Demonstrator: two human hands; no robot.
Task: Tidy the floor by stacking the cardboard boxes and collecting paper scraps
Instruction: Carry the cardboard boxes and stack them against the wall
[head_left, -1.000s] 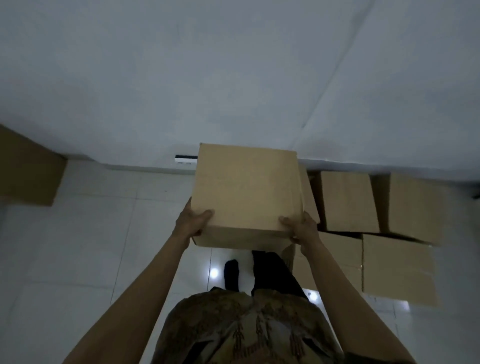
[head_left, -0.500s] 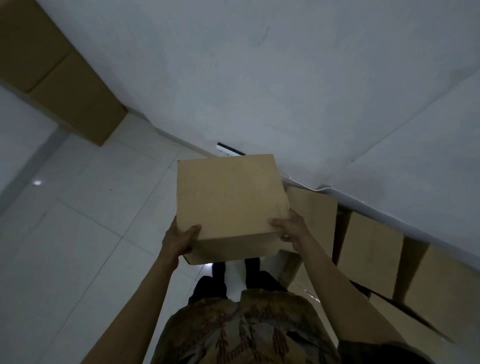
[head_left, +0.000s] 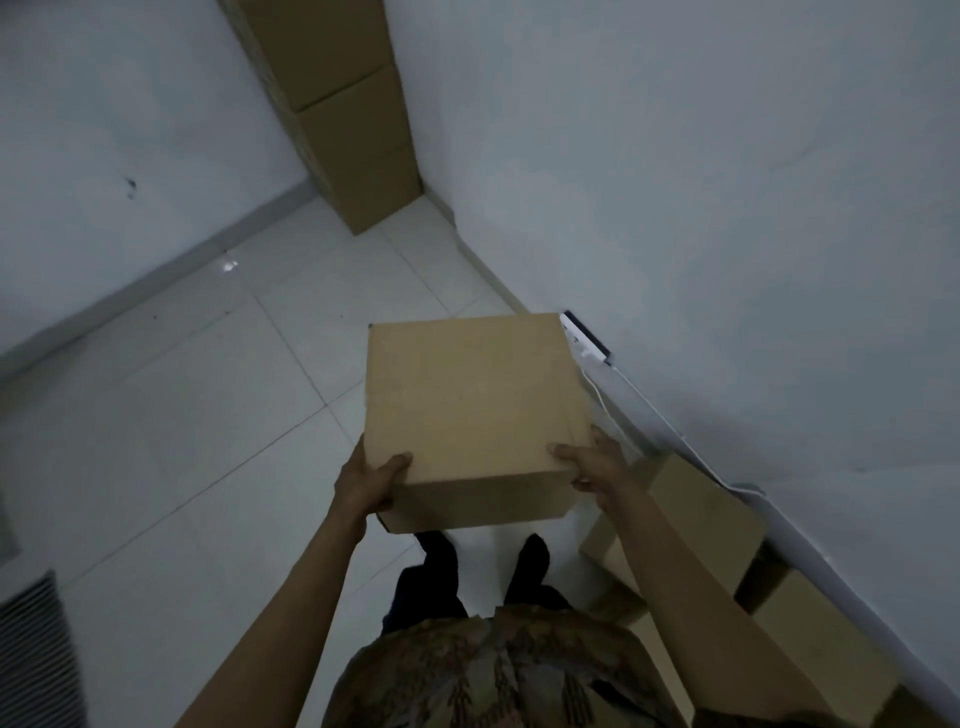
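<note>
my left hand grips the near left corner of a closed cardboard box, thumb curled over the top edge and the other fingers hidden under it. my right hand grips the near right corner the same way, thumb lying on top, the rest wrapped round the side. the box hangs between my hands, off the floor, above my dark feet. just beside my right hand, lower down along the wall, more cardboard boxes sit on the floor. beyond the box, close to my right fingers, a white power strip lies at the wall's foot. far ahead of my left fingers, a stack of boxes stands in the corner.
</note>
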